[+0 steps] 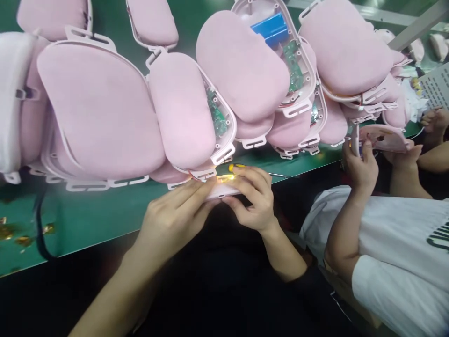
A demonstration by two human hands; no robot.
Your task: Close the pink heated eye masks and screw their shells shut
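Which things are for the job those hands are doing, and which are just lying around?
Probably for the job:
pink piece between left hand and right hand
yellow light glowing there
yellow-handled tool beside the right hand
nearby pink cases

Seemingly just lying about:
gold-coloured scraps
black strap-like thing

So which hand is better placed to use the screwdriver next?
Probably the right hand: the screwdriver shows just beyond it. The left hand is farther off. Both hold the pink part.
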